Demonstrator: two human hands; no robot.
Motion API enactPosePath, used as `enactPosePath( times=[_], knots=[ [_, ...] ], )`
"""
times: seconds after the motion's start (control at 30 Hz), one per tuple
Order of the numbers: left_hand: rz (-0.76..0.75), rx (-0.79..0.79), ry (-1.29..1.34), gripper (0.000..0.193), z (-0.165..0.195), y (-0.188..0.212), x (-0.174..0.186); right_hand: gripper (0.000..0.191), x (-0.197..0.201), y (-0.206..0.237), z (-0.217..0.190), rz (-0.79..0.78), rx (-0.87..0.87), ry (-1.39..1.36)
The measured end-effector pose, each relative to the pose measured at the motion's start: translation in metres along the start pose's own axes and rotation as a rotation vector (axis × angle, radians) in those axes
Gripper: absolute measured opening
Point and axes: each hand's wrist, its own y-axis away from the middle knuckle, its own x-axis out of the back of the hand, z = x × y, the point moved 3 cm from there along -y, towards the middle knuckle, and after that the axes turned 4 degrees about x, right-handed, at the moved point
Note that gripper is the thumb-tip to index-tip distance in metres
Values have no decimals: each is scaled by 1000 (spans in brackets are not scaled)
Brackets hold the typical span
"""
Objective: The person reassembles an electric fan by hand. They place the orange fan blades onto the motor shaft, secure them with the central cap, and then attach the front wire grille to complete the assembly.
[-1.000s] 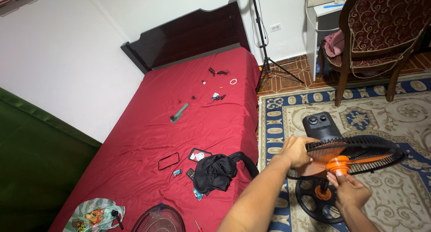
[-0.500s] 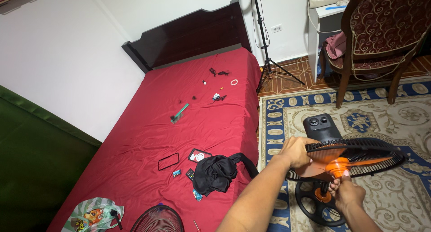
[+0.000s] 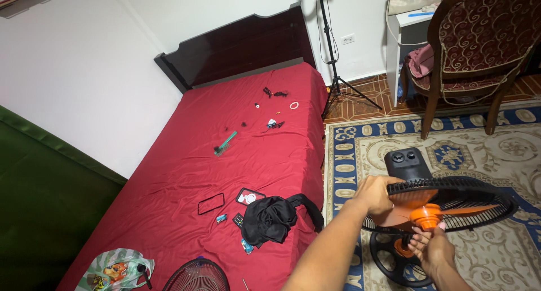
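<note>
Front fan grille (image 3: 197,276) cut off below

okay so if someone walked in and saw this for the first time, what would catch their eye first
Probably the black floor fan with orange blades, lower right on the patterned rug: the left hand grips its grille rim while the right hand is at the orange hub. Next, the big red bed filling the middle, strewn with small items and a black bag near its foot.

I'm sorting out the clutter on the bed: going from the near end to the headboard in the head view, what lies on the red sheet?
Round wire fan grille → black cloth bag → green-handled brush → small white ring → dark wooden headboard.
</note>
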Motion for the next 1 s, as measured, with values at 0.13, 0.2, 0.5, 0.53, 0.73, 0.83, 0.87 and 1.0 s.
enactPosePath(
  times=[0.13, 0.2, 0.5, 0.53, 0.73, 0.83, 0.87, 1.0],
  knots=[
    [0, 13, 17, 68, 0, 3, 0, 84, 2, 6, 0, 39, 34, -64],
    [-2, 19, 12, 68, -1, 3, 0, 79, 3, 12, -2, 64, 99, -120],
    [-1, 15, 12, 67, 0, 2, -2, 50, 6, 16, -10, -71, 294, -519],
    [-1, 22, 19, 67, 0, 1, -2, 47, 8, 15, -9, -72, 290, -555],
    [3, 11, 9, 66, 1, 3, 0, 38, 20, 13, 0, -26, 265, -668],
    [10, 4, 15, 69, 3, 3, -1, 37, 23, 14, 3, -9, 254, -734],
    [17, -9, 9, 68, 3, 3, -1, 38, 22, 14, 4, -13, 245, -766],
    [51, -46, 44, 69, 3, 9, -4, 33, 17, 13, 6, 145, 232, -792]
  ],
)
